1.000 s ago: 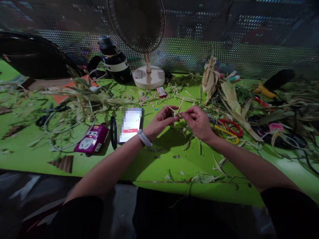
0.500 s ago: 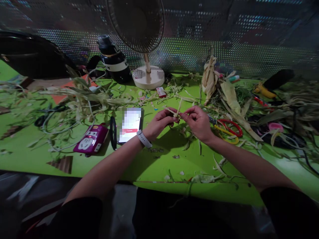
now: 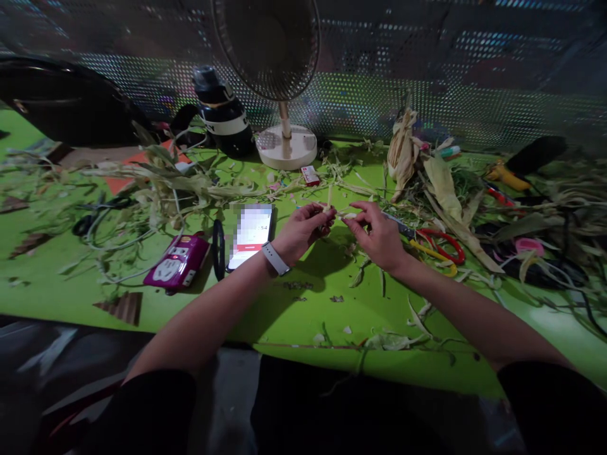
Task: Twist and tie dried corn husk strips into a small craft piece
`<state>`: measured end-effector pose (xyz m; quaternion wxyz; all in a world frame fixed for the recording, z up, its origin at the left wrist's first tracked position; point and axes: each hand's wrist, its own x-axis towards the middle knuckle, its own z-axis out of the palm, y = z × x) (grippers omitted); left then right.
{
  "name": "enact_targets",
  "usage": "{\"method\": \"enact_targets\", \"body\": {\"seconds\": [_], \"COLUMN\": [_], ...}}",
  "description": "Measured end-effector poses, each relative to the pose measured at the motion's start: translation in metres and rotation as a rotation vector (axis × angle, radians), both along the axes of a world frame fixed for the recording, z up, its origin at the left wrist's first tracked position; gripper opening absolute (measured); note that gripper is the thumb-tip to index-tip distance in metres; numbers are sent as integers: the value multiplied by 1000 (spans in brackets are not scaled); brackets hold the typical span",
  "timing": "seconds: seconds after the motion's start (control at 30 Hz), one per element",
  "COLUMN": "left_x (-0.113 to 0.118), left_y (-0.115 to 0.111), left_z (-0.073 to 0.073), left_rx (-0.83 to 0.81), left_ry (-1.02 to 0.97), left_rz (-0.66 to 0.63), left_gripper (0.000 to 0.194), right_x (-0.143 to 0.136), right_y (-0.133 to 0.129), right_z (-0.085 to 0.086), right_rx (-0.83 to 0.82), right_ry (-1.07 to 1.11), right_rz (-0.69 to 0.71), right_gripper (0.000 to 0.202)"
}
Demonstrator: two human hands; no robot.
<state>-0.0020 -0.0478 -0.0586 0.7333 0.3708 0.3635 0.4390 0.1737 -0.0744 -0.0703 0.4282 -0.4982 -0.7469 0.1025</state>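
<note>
My left hand, with a pale watch band at the wrist, is closed on a small piece of folded corn husk. One narrow end of the husk stands up above the fingers. Just to the right, my right hand pinches a pale husk strip between thumb and fingers. This strip reaches toward the left hand; whether both pieces join is hidden by the fingers. Both hands are raised over the green table. Scissors with red and yellow handles lie right of my right hand.
Left of my hands are a lit phone, a purple power strip and cables. Behind stand a fan and a dark bottle. Dried husks pile up at the right, with more husks at the left.
My hands have moved slightly apart. The left hand has turned and closed further over the husk, and a strip now stretches between the hands. The view has shifted slightly.
</note>
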Motion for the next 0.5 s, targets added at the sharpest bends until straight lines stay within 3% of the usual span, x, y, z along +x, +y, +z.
{"method": "enact_targets", "body": {"seconds": [0.27, 0.5], "left_x": [1, 1], "left_y": [1, 1], "left_z": [-2, -2], "left_rx": [-51, -70], "left_ry": [-50, -75], "left_rz": [0, 9], "left_gripper": [21, 24], "right_x": [3, 2], "right_y": [3, 1], "right_z": [-2, 1], "right_rx": [78, 12], "right_ry": [-69, -22], "right_rz": [-17, -35], "right_gripper": [31, 30]}}
